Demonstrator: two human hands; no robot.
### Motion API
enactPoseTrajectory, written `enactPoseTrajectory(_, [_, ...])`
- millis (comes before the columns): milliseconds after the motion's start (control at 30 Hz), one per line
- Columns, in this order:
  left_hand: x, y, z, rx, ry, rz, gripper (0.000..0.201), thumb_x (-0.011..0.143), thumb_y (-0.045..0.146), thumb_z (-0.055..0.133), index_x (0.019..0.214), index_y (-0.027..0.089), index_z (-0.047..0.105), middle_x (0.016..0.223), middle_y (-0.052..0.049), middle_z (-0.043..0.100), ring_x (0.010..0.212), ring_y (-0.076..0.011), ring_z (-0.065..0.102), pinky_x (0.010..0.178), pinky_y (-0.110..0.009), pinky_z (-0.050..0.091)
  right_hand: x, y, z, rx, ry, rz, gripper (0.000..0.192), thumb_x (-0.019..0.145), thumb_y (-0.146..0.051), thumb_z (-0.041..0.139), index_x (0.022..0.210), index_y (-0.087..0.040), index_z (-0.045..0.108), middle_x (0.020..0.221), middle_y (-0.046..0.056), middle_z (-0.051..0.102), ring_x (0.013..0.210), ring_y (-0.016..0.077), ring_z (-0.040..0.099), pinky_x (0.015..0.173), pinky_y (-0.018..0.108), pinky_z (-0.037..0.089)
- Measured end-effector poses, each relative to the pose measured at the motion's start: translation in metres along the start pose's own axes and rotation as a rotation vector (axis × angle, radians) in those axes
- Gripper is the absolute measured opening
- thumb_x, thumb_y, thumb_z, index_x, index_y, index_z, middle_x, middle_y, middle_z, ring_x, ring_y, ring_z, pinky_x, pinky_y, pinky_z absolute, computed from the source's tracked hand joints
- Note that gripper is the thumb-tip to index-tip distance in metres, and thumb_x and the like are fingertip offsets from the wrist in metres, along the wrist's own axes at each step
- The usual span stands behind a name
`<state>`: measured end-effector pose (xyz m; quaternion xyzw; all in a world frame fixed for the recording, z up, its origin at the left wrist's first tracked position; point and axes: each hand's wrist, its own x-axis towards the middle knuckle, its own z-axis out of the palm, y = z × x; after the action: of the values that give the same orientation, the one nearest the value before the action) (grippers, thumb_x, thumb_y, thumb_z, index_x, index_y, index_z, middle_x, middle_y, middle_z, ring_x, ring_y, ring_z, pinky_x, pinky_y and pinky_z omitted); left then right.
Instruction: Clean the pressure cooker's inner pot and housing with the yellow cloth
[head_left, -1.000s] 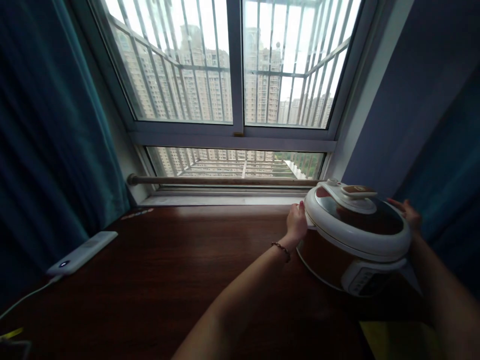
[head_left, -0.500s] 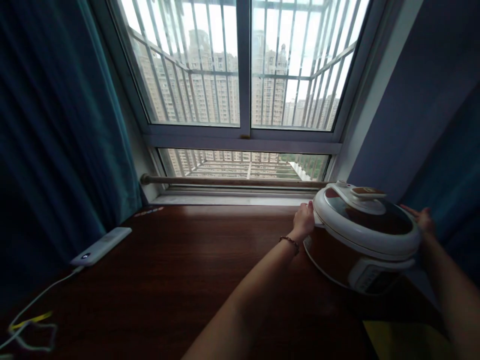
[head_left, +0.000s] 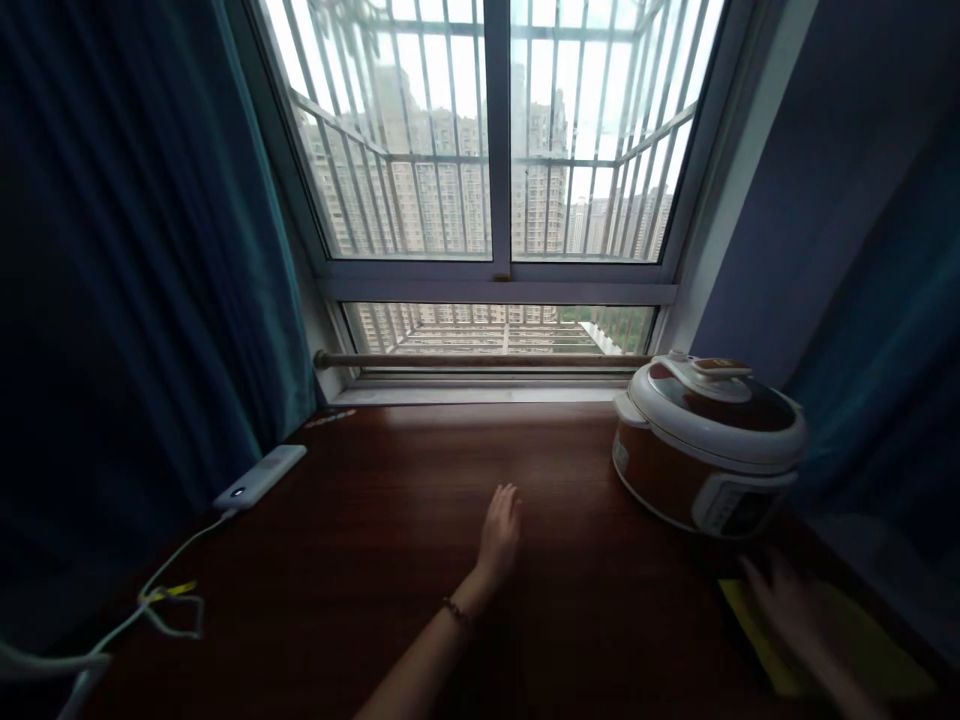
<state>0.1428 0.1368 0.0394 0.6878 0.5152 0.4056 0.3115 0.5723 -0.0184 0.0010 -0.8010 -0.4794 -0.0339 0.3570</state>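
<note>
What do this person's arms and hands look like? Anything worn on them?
Both forearms are bare, with no sleeves in view. The left hand has a thin dark beaded bracelet around the wrist. The right hand is motion-blurred, so nothing worn on it can be made out.

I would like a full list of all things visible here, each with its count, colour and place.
pressure cooker: 1, white and brown, right rear of the table, lid on
table: 1, dark brown wood, below the window
power bank: 1, white, left side of the table, small light on
cable: 1, white, runs from the power bank to the lower left
yellow sheet: 1, yellow, lower right
curtains: 2, dark teal, left and right
window: 1, pale frame, barred, at the back
rod: 1, brownish, along the sill
left hand: 1, open, over the table centre
right hand: 1, blurred, over the yellow sheet
</note>
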Motion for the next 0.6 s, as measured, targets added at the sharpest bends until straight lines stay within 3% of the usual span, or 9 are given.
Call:
enactPoseTrajectory(100, [-0.02,-0.04,-0.047,0.082,0.097,0.011,0.053,0.087,0.052,0.031,0.12,0.016,0.053,0.135,-0.012,0.046,0.133,-0.0214,0.029,0.11,-0.042,0.021,-0.04,-0.024,0.022,-0.003,-0.045,-0.042,0.06,0.065,-0.06,0.039,0.112,-0.029,0.061,0.111,0.019,0.059,0.112,0.0475,0.045,0.092,0.069,0.026])
enactPoseTrajectory(200, [-0.03,-0.066,-0.073,-0.013,0.195,-0.02,0.052,0.087,0.051,0.032,0.121,0.017,0.051,0.135,-0.012,0.046,0.131,-0.0218,0.033,0.109,-0.044,0.023,-0.055,-0.04,0.029,-0.058,-0.079,-0.075,0.065,0.065,-0.058,0.038,0.117,-0.025,0.059,0.122,0.022,0.052,0.118,0.0517,0.036,0.087,0.075,0.019])
enactPoseTrajectory(300, [-0.035,-0.079,-0.078,-0.115,0.248,-0.03,0.053,0.088,0.05,0.029,0.124,0.016,0.048,0.135,-0.013,0.045,0.129,-0.0212,0.036,0.108,-0.043,0.024,-0.058,-0.05,0.028,-0.142,-0.05,-0.003,0.066,0.07,-0.056,0.036,0.121,-0.018,0.056,0.128,0.023,0.046,0.12,0.0522,0.032,0.084,0.076,0.02])
enactPoseTrajectory(367, [-0.037,-0.082,-0.075,-0.145,0.233,-0.001,0.053,0.088,0.05,0.029,0.125,0.016,0.047,0.136,-0.013,0.044,0.129,-0.0207,0.035,0.109,-0.042,0.023,-0.06,-0.059,0.029,-0.167,0.041,0.036,0.067,0.075,-0.055,0.033,0.122,-0.014,0.055,0.131,0.023,0.043,0.123,0.0507,0.028,0.087,0.074,0.02])
enactPoseTrajectory(467, [-0.036,-0.084,-0.073,-0.16,0.201,0.016,0.053,0.088,0.05,0.034,0.124,0.015,0.049,0.136,-0.013,0.045,0.129,-0.0213,0.036,0.109,-0.041,0.023,-0.069,-0.088,0.037,-0.06,0.167,-0.09,0.071,0.079,-0.056,0.032,0.123,-0.004,0.052,0.134,0.024,0.04,0.129,0.0453,0.021,0.097,0.068,0.018])
enactPoseTrajectory(533, [-0.034,-0.085,-0.072,-0.164,0.195,0.018,0.053,0.088,0.05,0.033,0.123,0.014,0.05,0.134,-0.014,0.046,0.128,-0.0214,0.037,0.109,-0.04,0.024,-0.078,-0.123,0.049,0.147,0.12,-0.214,0.068,0.081,-0.056,0.036,0.123,-0.004,0.051,0.132,0.022,0.043,0.129,0.0377,0.029,0.103,0.058,0.023])
enactPoseTrajectory(600, [-0.032,-0.087,-0.073,-0.178,0.191,0.022,0.054,0.088,0.05,0.033,0.121,0.012,0.052,0.132,-0.015,0.048,0.127,-0.0217,0.039,0.108,-0.04,0.026,-0.085,-0.168,0.064,0.432,-0.09,-0.24,0.054,0.083,-0.051,0.041,0.121,-0.014,0.054,0.128,0.014,0.051,0.121,0.028,0.045,0.103,0.048,0.031])
